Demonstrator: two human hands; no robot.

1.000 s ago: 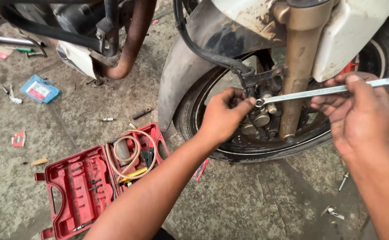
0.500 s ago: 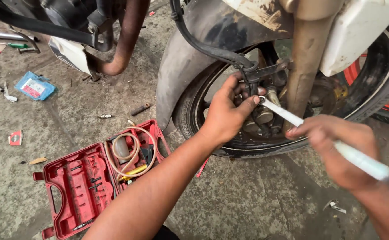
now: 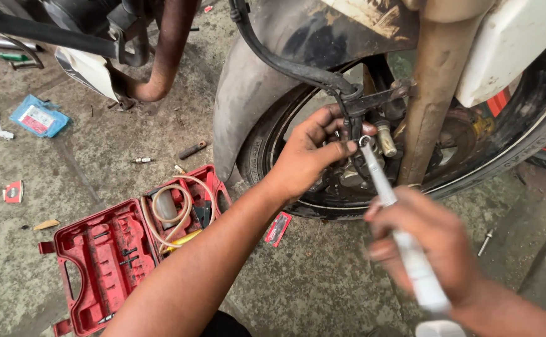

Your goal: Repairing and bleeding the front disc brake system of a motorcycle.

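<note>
We see a long silver spanner [image 3: 392,231] running on a slant from the brake caliper [image 3: 360,168] down toward us. Its ring end sits on a fitting at the top of the caliper, just beside the black brake hose [image 3: 285,62]; its lower length is blurred. The caliper is a grimy grey metal block, mounted inside the front wheel [image 3: 503,156] beside the brown fork leg [image 3: 438,93]. The hose curves down from above and ends at the caliper.
</note>
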